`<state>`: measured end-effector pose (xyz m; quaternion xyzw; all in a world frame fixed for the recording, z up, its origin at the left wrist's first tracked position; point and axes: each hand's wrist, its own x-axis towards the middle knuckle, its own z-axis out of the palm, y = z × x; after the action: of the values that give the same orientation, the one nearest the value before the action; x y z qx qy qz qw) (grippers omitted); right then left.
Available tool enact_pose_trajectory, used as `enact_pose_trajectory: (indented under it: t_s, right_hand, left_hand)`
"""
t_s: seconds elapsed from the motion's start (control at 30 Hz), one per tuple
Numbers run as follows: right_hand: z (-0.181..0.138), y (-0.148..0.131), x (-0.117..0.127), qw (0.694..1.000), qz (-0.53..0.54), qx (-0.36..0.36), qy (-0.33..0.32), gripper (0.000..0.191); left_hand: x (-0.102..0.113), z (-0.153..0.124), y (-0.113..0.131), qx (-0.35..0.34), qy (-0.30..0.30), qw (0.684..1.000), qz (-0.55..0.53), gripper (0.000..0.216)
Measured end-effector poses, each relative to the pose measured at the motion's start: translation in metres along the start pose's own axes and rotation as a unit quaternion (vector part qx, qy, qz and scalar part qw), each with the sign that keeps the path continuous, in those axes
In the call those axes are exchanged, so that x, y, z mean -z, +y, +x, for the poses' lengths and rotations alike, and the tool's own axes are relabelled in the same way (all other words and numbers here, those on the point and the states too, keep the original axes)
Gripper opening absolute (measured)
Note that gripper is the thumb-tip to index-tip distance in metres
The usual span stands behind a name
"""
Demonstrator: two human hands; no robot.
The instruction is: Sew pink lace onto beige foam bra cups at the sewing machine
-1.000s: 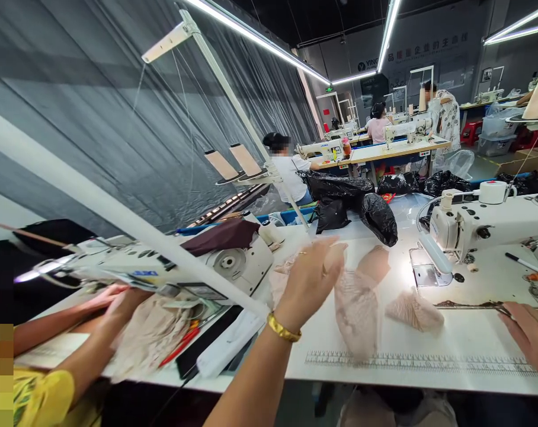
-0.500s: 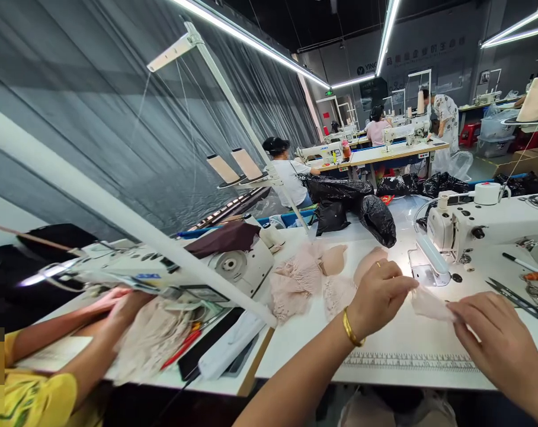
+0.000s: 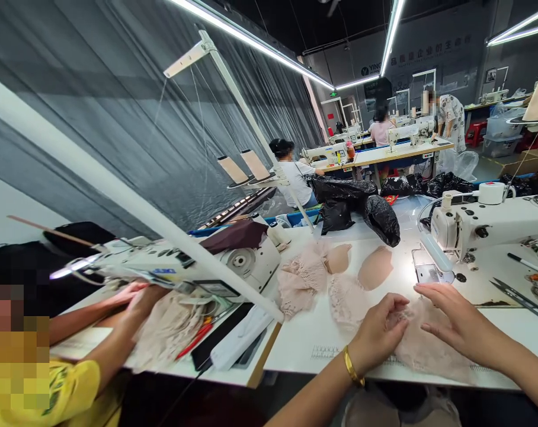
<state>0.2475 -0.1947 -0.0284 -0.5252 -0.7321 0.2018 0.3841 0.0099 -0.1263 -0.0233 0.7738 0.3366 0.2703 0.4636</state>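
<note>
A sheer beige lace fabric piece lies loosely over the table's front edge and the printed ruler. My left hand, with a gold bracelet at the wrist, has its fingers curled in at the lace's upper left edge. My right hand hovers over the same lace with fingers stretched out and thumb apart. Just beyond my hands is the lit needle plate of a white sewing machine. Left of it rest a beige bra cup, a second cup and crumpled beige lace.
Black thread snips and a white pen lie at the right. Black plastic bags sit at the table's back. A slanting white pole stands at left, before a co-worker in a yellow shirt at another machine.
The lace that was pinched taut between both hands near the needle plate is now lower, spread at the table's front edge. My right hand has opened, and both hands are closer together.
</note>
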Motion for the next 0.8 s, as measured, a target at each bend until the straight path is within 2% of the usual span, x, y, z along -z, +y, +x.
enact_pose_trajectory:
  t_s: [0.07, 0.1, 0.17, 0.23, 0.33, 0.4, 0.47, 0.53, 0.6, 0.63, 0.67, 0.73, 0.8]
  right_hand:
    - [0.013, 0.0, -0.006, 0.996, 0.067, -0.047, -0.033, 0.027]
    - [0.016, -0.001, -0.009, 0.994, 0.085, -0.059, -0.042, 0.026]
    - [0.017, -0.003, -0.013, 0.992, 0.099, -0.073, -0.038, 0.035]
    - [0.012, -0.002, -0.016, 0.987, 0.12, -0.099, -0.031, 0.04]
    - [0.004, 0.001, -0.02, 0.979, 0.147, -0.137, -0.025, 0.046]
    - [0.001, 0.001, -0.022, 0.975, 0.166, -0.146, -0.009, 0.047]
    - [-0.002, -0.001, -0.022, 0.965, 0.211, -0.154, 0.021, 0.048]
    - [-0.002, -0.001, -0.019, 0.942, 0.28, -0.179, 0.046, 0.048]
    - [-0.001, 0.001, -0.016, 0.919, 0.325, -0.214, 0.052, 0.048]
    - [0.0, 0.004, -0.016, 0.915, 0.326, -0.231, 0.05, 0.048]
    - [0.001, 0.007, -0.016, 0.917, 0.314, -0.242, 0.05, 0.047]
    - [0.004, 0.014, -0.017, 0.928, 0.276, -0.245, 0.049, 0.048]
    - [0.005, 0.02, -0.02, 0.937, 0.251, -0.238, 0.047, 0.049]
  left_hand:
    - [-0.001, 0.001, 0.002, 0.0, 0.014, 1.0, -0.007, 0.037]
    - [-0.001, 0.001, 0.002, 0.021, 0.024, 0.999, -0.015, 0.038]
    - [-0.001, 0.002, 0.0, 0.088, 0.036, 0.993, -0.073, 0.032]
    - [-0.003, 0.004, -0.002, 0.131, 0.039, 0.974, -0.179, 0.037]
    - [-0.013, 0.005, -0.002, 0.094, 0.062, 0.949, -0.293, 0.05]
    - [-0.021, 0.005, -0.001, 0.072, 0.08, 0.947, -0.303, 0.053]
    - [-0.023, 0.008, -0.002, 0.08, 0.07, 0.953, -0.283, 0.056]
    - [-0.014, 0.014, -0.002, 0.087, 0.01, 0.973, -0.214, 0.054]
    - [0.011, 0.027, -0.001, 0.071, -0.032, 0.996, -0.04, 0.042]
    - [0.027, 0.034, -0.001, 0.054, -0.019, 0.995, 0.076, 0.036]
    - [0.045, 0.043, -0.002, 0.043, 0.027, 0.975, 0.218, 0.031]
    - [0.08, 0.059, -0.006, 0.064, 0.101, 0.941, 0.315, 0.032]
    - [0.107, 0.074, -0.017, 0.098, 0.139, 0.912, 0.373, 0.034]
